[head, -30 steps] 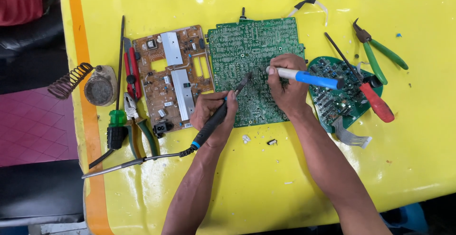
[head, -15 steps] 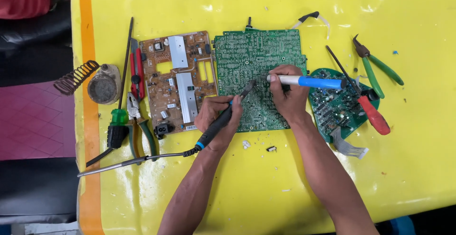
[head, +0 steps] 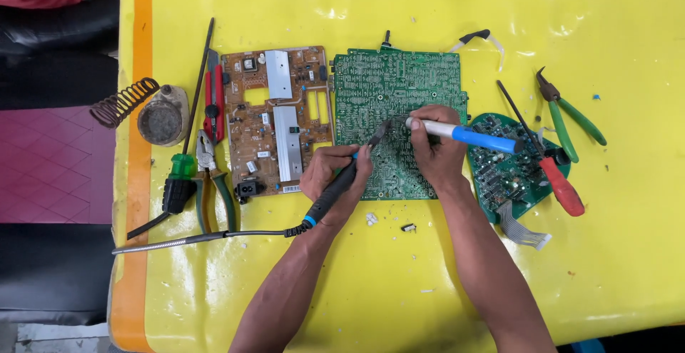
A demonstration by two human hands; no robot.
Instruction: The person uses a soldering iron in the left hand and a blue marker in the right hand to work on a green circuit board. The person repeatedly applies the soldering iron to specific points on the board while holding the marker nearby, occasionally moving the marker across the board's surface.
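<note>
A large green circuit board (head: 385, 82) lies solder side up on the yellow table (head: 357, 281). My left hand (head: 330, 174) grips a black soldering iron (head: 342, 185) whose tip rests on the board near its middle. My right hand (head: 435, 149) holds a white and blue desoldering pump (head: 467, 135), its nozzle pressed to the board right beside the iron's tip. The iron's cord (head: 214, 237) trails off to the left.
A brown circuit board (head: 275, 121) lies left of the green one. Further left are a soldering stand (head: 146, 110), red cutters (head: 214, 96), pliers (head: 212, 182) and a green-handled screwdriver (head: 178, 174). On the right lie a small round green board (head: 510, 171), a red screwdriver (head: 549, 171) and green pliers (head: 571, 117).
The view has shifted slightly, so everything sits a little further right. Both hands stay on the green board with the iron tip and pump nozzle close together.
</note>
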